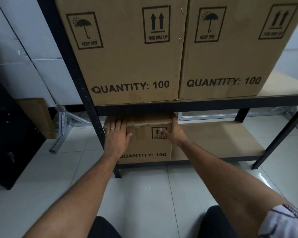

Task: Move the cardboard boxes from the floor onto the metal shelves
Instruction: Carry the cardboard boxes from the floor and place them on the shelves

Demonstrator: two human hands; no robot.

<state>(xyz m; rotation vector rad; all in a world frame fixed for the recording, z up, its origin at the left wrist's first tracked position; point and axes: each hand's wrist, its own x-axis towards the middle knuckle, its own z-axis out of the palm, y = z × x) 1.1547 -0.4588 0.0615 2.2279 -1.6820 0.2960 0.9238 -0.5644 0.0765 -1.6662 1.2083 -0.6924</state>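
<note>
All three cardboard boxes are plain kraft brown with black print: the two big ones (127,54) (230,52) on the upper shelf and the smaller one (144,145) at the lower shelf's left end. Rack frame (179,106) is matte black, shelf boards (218,138) tan. Floor tiles (144,194) are glossy white-grey. There's a silver ring on the left hand (116,136), and a white sleeve (282,222) with a dark pattern at bottom right.

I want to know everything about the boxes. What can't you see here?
- Lower box, head view: its top back hides under the shelf beam; the left hand covers its print.
- Upper boxes: tops cut by the frame edge.
- Right hand: fingers hidden behind the box.
</note>
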